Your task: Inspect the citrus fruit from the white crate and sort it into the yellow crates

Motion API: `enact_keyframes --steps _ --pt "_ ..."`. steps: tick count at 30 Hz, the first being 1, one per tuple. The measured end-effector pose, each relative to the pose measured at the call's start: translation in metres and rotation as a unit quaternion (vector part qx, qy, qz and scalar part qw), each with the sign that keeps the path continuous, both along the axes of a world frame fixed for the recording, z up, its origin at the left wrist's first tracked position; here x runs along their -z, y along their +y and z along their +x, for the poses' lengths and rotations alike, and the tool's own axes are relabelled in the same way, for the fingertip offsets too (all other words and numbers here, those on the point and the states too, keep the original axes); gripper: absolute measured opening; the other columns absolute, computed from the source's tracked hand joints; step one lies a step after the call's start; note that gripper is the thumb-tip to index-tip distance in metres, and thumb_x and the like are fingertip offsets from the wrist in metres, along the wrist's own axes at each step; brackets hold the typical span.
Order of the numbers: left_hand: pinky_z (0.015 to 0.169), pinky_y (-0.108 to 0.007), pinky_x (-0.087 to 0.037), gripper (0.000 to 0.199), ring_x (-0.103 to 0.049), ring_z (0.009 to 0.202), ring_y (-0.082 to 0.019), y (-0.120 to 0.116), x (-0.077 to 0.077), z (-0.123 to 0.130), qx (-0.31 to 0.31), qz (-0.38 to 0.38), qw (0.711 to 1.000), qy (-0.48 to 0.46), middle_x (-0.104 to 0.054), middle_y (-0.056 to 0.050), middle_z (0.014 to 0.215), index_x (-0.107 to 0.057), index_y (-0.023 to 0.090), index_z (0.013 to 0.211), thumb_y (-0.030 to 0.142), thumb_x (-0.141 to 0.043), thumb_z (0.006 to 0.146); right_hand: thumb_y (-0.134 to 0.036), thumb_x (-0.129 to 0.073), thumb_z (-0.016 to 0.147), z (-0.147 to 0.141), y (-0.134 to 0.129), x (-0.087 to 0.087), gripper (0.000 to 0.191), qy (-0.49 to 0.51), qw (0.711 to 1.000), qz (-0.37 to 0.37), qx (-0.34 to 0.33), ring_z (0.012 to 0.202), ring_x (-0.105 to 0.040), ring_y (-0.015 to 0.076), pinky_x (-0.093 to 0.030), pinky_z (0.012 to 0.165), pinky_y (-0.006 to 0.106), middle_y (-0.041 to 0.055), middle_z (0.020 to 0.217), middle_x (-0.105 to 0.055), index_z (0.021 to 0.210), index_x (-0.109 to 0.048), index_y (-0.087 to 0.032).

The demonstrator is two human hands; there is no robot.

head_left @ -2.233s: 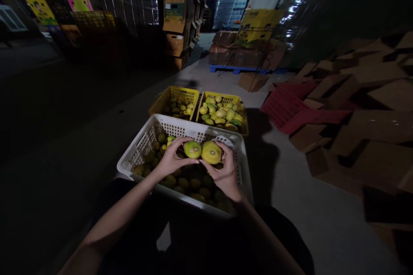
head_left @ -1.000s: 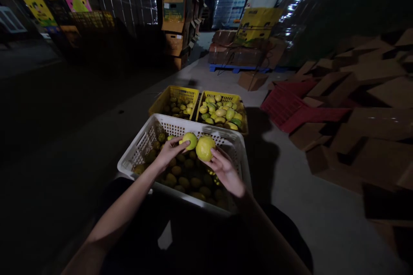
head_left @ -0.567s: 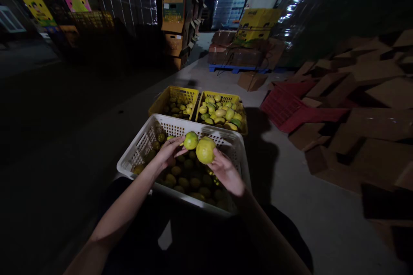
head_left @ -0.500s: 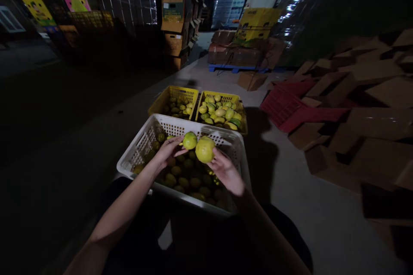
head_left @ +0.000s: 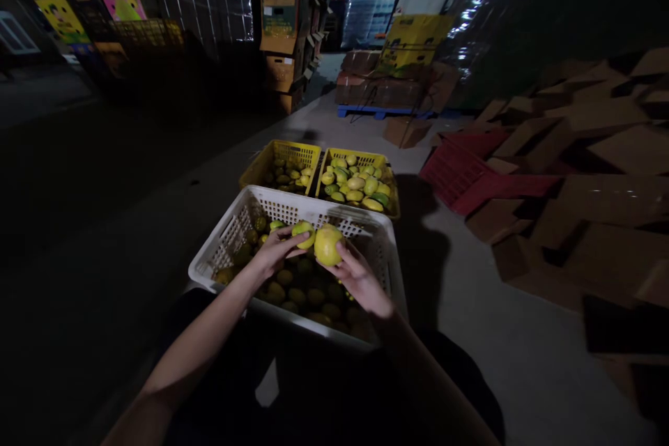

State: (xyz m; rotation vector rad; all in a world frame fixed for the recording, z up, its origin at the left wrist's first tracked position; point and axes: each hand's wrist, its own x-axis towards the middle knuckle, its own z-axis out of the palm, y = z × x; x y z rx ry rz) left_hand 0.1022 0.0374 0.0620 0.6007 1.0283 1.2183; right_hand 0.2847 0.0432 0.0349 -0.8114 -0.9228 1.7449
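My left hand (head_left: pixel 277 252) is closed around a small green-yellow lemon (head_left: pixel 304 234), with the thumb over its top. In my right hand (head_left: pixel 363 280) is a larger yellow lemon (head_left: pixel 328 245), gripped from its right side. The two fruits are held side by side, close together, above a white perforated crate (head_left: pixel 209 283). Many more lemons (head_left: pixel 297 295) lie in that crate, mostly in shadow, some hidden behind my hands.
Beyond the white crate stand two yellow crates, the left one (head_left: pixel 251 166) holding darker-lit fruit, the right one (head_left: pixel 394 185) piled higher. Cardboard boxes (head_left: pixel 611 195) and a red crate (head_left: pixel 460 171) are heaped at right. Stacked cartons (head_left: pixel 281 21) and a blue pallet (head_left: pixel 381 112) are farther back.
The left hand's lemon has turned and dropped slightly, and the thumb now lies across it. The right hand's lemon has shifted slightly left and turned, with the thumb farther onto it.
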Motion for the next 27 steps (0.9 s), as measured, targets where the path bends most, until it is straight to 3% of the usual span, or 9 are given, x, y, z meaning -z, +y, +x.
enact_keyframes --steps 6,12,16,21,27 --pt "0.071 -0.026 -0.06 0.03 -0.068 0.081 -0.016 0.0012 -0.0019 -0.0038 -0.017 -0.03 0.999 -0.035 -0.072 -0.006 0.092 -0.07 0.015 0.084 0.023 -0.088 0.061 -0.051 -0.075 0.071 0.0033 0.0017 0.0004 0.037 -0.011 1.0 -0.01 0.013 0.106 -0.068 0.0261 -0.055 0.092 0.049 0.0033 0.11 -0.074 0.097 -0.07 -0.027" --pt "0.072 -0.026 -0.06 0.018 -0.067 0.078 -0.014 0.0042 -0.0002 -0.0081 -0.035 -0.048 0.997 -0.052 -0.072 -0.006 0.093 -0.073 0.015 0.086 0.02 -0.081 0.07 -0.049 -0.079 0.067 0.0045 0.0046 0.0025 0.029 0.012 0.999 -0.041 0.007 0.102 -0.069 0.027 -0.054 0.093 0.051 0.0031 0.105 -0.075 0.08 -0.068 -0.025" --pt "0.071 -0.027 -0.06 0.013 -0.067 0.072 -0.013 0.0064 0.002 -0.0091 -0.054 -0.028 0.997 -0.041 -0.072 -0.005 0.088 -0.072 0.015 0.085 0.021 -0.077 0.075 -0.048 -0.081 0.064 0.0041 0.0048 0.0028 0.032 0.001 0.999 -0.04 0.019 0.1 -0.07 0.0276 -0.055 0.091 0.053 0.0025 0.107 -0.075 0.085 -0.07 -0.027" --pt "0.076 -0.025 -0.059 0.023 -0.068 0.086 -0.016 0.0044 0.0025 -0.0052 -0.023 0.001 1.0 -0.017 -0.073 -0.008 0.097 -0.073 0.013 0.09 0.022 -0.081 0.07 -0.053 -0.074 0.073 0.0041 0.0045 0.0028 0.033 0.005 1.0 -0.021 -0.018 0.102 -0.07 0.027 -0.056 0.09 0.055 0.0036 0.108 -0.075 0.093 -0.069 -0.028" --pt "0.079 -0.027 -0.058 0.021 -0.067 0.09 -0.016 0.0032 0.0027 0.0005 -0.024 -0.032 0.998 -0.041 -0.072 -0.007 0.099 -0.072 0.014 0.091 0.026 -0.078 0.074 -0.051 -0.077 0.07 0.0006 0.0012 -0.0004 0.036 0.037 0.998 -0.046 -0.012 0.104 -0.069 0.0259 -0.055 0.093 0.052 0.0029 0.105 -0.075 0.096 -0.07 -0.027"
